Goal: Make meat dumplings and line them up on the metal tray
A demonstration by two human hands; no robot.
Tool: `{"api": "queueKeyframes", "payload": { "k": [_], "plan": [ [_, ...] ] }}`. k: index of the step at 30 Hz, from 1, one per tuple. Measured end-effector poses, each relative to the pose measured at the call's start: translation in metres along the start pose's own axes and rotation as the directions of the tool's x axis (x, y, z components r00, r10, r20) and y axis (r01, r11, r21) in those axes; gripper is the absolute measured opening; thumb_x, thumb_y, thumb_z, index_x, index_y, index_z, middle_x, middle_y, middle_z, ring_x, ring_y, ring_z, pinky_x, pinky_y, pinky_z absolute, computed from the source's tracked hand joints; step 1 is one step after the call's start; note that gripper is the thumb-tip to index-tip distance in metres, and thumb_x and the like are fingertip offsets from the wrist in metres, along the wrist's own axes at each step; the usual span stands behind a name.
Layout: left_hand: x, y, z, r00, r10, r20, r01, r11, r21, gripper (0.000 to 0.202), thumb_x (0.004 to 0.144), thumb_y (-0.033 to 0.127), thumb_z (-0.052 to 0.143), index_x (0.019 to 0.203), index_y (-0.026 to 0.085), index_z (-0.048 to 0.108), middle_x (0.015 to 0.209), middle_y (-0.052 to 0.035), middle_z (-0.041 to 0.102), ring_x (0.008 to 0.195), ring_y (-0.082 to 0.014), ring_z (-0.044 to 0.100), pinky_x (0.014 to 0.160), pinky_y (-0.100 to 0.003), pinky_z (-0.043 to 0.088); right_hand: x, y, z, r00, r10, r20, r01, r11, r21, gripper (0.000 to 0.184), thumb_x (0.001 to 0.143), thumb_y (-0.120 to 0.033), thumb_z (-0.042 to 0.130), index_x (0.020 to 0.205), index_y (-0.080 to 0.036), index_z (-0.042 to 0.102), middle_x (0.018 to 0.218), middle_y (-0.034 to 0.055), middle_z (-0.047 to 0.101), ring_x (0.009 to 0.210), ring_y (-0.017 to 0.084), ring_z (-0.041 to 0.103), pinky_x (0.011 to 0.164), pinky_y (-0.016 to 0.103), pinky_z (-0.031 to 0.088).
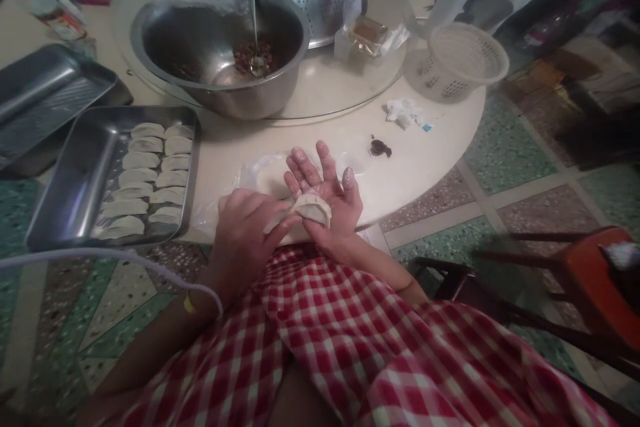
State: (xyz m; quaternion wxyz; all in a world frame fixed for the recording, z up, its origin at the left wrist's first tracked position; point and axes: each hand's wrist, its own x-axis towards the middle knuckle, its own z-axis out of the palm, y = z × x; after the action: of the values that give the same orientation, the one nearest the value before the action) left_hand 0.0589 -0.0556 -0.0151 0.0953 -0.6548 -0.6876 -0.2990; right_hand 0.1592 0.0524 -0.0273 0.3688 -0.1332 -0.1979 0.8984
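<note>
Lying on the open, palm-up right hand (340, 205) at the worktop (440, 147)'s near edge, one dumpling (314, 208) looks folded; the left hand (246, 223), fingers bent, touches its end, though pinching cannot be told. Two columns of folded dumplings (141, 160) lie in the tray (89, 160) at the left edge. Filling (244, 59) remains in the bowl (280, 90). A pale cable (125, 256) crosses the tray's near side.

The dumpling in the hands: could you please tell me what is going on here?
One folded dumpling rests on the upturned palm of the person's right hand, with the left hand close at its left end. More dumplings lie in two columns in a metal tray. A metal bowl holds some filling with a spoon in it.
</note>
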Motion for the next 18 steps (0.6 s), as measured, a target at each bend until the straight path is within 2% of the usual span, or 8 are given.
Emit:
{"api": "queueKeyframes", "payload": {
  "k": [3, 8, 12, 15, 18],
  "plan": [
    [0.0014, -0.0008, -0.0001, 0.999, 0.009, -0.041, -0.008, 1.000, 0.012, 0.017, 0.093, 0.035, 0.060, 0.098, 0.021, 0.066, 0.086, -0.0034, 0.072, 0.080, -0.0208, 0.061, 0.078, -0.037, 0.045, 0.0007, 0.0009, -0.0004, 1.000, 0.008, -0.007, -0.008, 1.000, 0.005, 0.047, 0.088, -0.059, 0.039, 0.122, -0.031, 0.056, 0.119, 0.0048, 0.068, 0.124, 0.020, 0.057, 0.117, 0.050, 0.033],
    [0.0027, 0.0036, 0.0027, 0.994, 0.081, -0.075, -0.078, 0.996, 0.040, 0.007, 0.092, 0.025, 0.060, 0.093, 0.022, 0.066, 0.082, -0.0018, 0.072, 0.079, -0.0201, 0.061, 0.078, -0.038, 0.045, 0.0008, 0.0037, -0.0009, 0.999, 0.020, -0.031, -0.019, 1.000, 0.014, 0.047, 0.089, -0.058, 0.038, 0.120, -0.030, 0.059, 0.116, 0.0039, 0.070, 0.121, 0.020, 0.060, 0.119, 0.051, 0.032],
    [0.0013, 0.0064, 0.0028, 0.981, 0.156, -0.118, -0.146, 0.985, 0.087, 0.005, 0.090, 0.019, 0.060, 0.090, 0.020, 0.065, 0.080, -0.0020, 0.072, 0.077, -0.0194, 0.062, 0.076, -0.037, 0.045, 0.0006, 0.0055, -0.0036, 1.000, 0.003, 0.008, -0.003, 1.000, 0.029, 0.046, 0.090, -0.057, 0.038, 0.121, -0.030, 0.058, 0.116, 0.0035, 0.071, 0.118, 0.019, 0.062, 0.115, 0.046, 0.038],
    [-0.0005, 0.0062, 0.0006, 0.986, 0.137, -0.098, -0.128, 0.988, 0.088, 0.006, 0.092, 0.021, 0.060, 0.095, 0.021, 0.066, 0.084, -0.0019, 0.073, 0.079, -0.0197, 0.064, 0.077, -0.037, 0.046, 0.0002, 0.0052, -0.0044, 1.000, -0.002, 0.016, 0.001, 1.000, 0.024, 0.045, 0.090, -0.056, 0.037, 0.121, -0.031, 0.058, 0.117, 0.0037, 0.071, 0.116, 0.018, 0.063, 0.112, 0.043, 0.042],
    [-0.0009, 0.0053, -0.0012, 0.990, 0.107, -0.096, -0.097, 0.990, 0.097, 0.017, 0.091, 0.027, 0.064, 0.107, 0.022, 0.065, 0.091, -0.0041, 0.074, 0.082, -0.0209, 0.065, 0.078, -0.038, 0.047, -0.0005, 0.0046, -0.0035, 1.000, 0.015, -0.001, -0.015, 1.000, 0.016, 0.045, 0.091, -0.055, 0.037, 0.122, -0.030, 0.058, 0.119, 0.0053, 0.070, 0.117, 0.018, 0.062, 0.111, 0.043, 0.043]
  ]
}}
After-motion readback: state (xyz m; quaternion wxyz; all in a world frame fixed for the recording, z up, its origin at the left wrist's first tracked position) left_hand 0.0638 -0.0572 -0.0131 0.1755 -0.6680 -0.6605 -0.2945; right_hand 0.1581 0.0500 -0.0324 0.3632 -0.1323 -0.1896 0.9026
